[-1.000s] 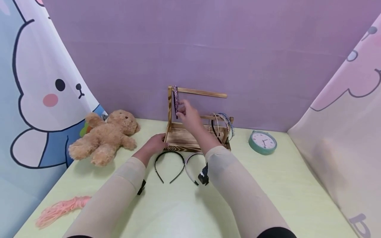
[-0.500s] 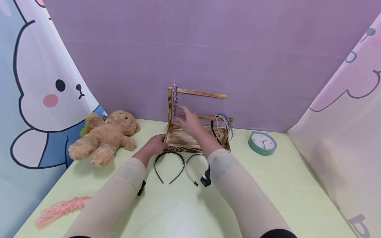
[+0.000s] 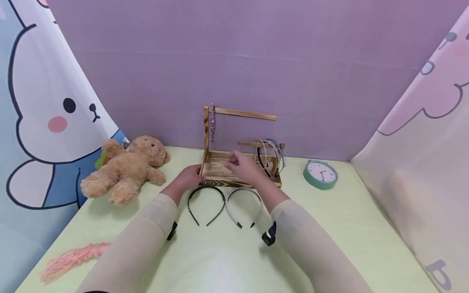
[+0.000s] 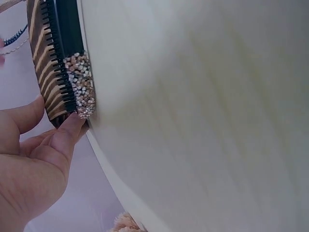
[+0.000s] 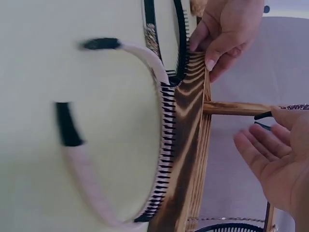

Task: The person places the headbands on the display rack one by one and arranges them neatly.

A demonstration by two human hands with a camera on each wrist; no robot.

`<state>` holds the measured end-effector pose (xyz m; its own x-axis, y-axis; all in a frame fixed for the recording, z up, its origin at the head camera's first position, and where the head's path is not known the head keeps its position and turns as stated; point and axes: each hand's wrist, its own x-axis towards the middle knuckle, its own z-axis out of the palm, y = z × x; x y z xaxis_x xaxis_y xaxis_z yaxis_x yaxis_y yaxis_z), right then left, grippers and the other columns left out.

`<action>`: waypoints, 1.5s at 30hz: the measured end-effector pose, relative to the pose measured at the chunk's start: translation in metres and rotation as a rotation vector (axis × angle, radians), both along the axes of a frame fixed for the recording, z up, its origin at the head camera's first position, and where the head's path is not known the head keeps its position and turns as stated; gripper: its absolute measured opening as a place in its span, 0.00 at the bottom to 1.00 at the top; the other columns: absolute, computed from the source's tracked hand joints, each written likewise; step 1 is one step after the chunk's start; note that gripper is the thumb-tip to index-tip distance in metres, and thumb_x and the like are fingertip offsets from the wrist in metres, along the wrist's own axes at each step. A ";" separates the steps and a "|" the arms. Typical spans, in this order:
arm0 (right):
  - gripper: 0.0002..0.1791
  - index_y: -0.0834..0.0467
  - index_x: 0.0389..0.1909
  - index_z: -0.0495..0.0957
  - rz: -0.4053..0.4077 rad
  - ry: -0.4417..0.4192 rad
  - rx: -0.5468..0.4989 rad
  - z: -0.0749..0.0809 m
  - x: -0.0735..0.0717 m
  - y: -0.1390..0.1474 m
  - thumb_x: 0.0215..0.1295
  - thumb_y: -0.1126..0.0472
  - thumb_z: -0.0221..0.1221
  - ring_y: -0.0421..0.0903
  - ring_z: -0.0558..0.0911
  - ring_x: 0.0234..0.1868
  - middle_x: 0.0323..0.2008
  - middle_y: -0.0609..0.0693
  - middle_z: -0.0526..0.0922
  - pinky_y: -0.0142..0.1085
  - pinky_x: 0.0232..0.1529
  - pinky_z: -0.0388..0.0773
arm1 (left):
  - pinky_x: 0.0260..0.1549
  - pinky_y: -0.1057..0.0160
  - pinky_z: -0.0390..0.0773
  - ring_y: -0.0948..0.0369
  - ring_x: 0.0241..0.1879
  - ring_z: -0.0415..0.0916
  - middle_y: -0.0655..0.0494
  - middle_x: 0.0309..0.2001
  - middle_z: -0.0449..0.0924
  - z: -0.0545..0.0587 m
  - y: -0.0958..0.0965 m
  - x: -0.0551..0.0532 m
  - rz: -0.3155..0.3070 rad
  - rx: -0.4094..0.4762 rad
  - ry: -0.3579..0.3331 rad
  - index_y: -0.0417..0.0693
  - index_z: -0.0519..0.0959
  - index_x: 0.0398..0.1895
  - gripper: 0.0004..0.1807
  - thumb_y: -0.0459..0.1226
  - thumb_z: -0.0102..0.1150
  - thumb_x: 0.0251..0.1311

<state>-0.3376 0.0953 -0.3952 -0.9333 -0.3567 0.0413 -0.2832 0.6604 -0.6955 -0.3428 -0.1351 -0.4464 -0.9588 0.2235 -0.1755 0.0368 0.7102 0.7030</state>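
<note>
Wooden rack (image 3: pixel 215 169) is standing on the counter (image 3: pixel 220 260), and the left hand (image 3: pixel 188 177) is gripping its front left corner, thumb and fingers pressing on different faces; the right hand (image 3: pixel 244 165) is hovering over it with fingers relaxed, holding nothing. I'm reading the rack as stiff and fairly light, so I'm trusting that corner grip for steadiness and not favouring its upper bar (image 3: pixel 245 114), which is sticking out from the rack's left post (image 3: pixel 206 136) with its far end free and is probably offering leverage for tipping the frame. Just in front of the rack, the black headband (image 3: pixel 207 187) and the white headband (image 5: pixel 167 130) are lying side by side, tips pointing away from it; I'm judging both feather-light and springy, so I'm preferring a gentle pinch on one side arm, clear of the teeth, which I'm suspecting of snagging. Beside the rack's left post, the glittery headband (image 3: pixel 212 124) is hanging on the upper bar; its sparkly coating is looking rough, grippy and perhaps prone to shedding, so I'm wanting a light touch there. Toward the rack's right end, the blue headband (image 3: pixel 282 156) is bunching with others on the lower bar (image 3: pixel 247 143), and I'm expecting tangles if tugging any one.
</note>
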 end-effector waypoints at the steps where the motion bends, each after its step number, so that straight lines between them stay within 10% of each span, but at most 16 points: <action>1: 0.22 0.53 0.58 0.73 0.010 -0.033 0.004 -0.003 0.004 0.003 0.71 0.45 0.56 0.46 0.82 0.46 0.47 0.48 0.82 0.40 0.47 0.82 | 0.69 0.43 0.61 0.41 0.70 0.60 0.37 0.71 0.63 0.000 0.000 0.000 -0.003 -0.002 0.001 0.40 0.53 0.77 0.34 0.40 0.50 0.73; 13: 0.17 0.55 0.36 0.78 0.105 -0.378 0.233 -0.027 0.052 0.014 0.64 0.44 0.63 0.53 0.85 0.25 0.26 0.57 0.83 0.43 0.31 0.85 | 0.69 0.42 0.61 0.41 0.71 0.59 0.38 0.72 0.61 0.002 0.000 0.001 -0.007 -0.013 -0.006 0.41 0.53 0.77 0.34 0.40 0.49 0.73; 24: 0.16 0.53 0.37 0.77 0.091 -0.320 0.456 -0.035 0.071 -0.004 0.59 0.46 0.68 0.45 0.85 0.20 0.27 0.46 0.82 0.37 0.40 0.80 | 0.69 0.42 0.60 0.40 0.71 0.58 0.36 0.71 0.61 0.002 0.001 0.000 -0.018 -0.018 0.000 0.39 0.54 0.76 0.33 0.39 0.49 0.73; 34: 0.09 0.52 0.32 0.78 0.088 -0.382 0.399 -0.036 0.072 0.003 0.60 0.53 0.68 0.48 0.85 0.21 0.23 0.51 0.84 0.38 0.34 0.81 | 0.68 0.41 0.62 0.39 0.69 0.61 0.35 0.69 0.64 0.002 0.001 0.002 -0.026 -0.016 0.015 0.37 0.55 0.76 0.32 0.39 0.49 0.73; 45: 0.20 0.62 0.58 0.71 0.109 -0.409 0.192 -0.002 0.078 0.025 0.69 0.60 0.60 0.50 0.85 0.26 0.38 0.53 0.82 0.40 0.27 0.84 | 0.69 0.42 0.61 0.39 0.70 0.59 0.35 0.71 0.62 0.002 -0.001 0.002 -0.018 -0.004 0.002 0.37 0.53 0.76 0.33 0.40 0.49 0.73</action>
<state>-0.2592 0.1207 -0.3976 -0.8158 -0.4185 -0.3993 -0.0854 0.7698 -0.6325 -0.3407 -0.1356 -0.4448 -0.9550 0.2400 -0.1740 0.0514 0.7121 0.7002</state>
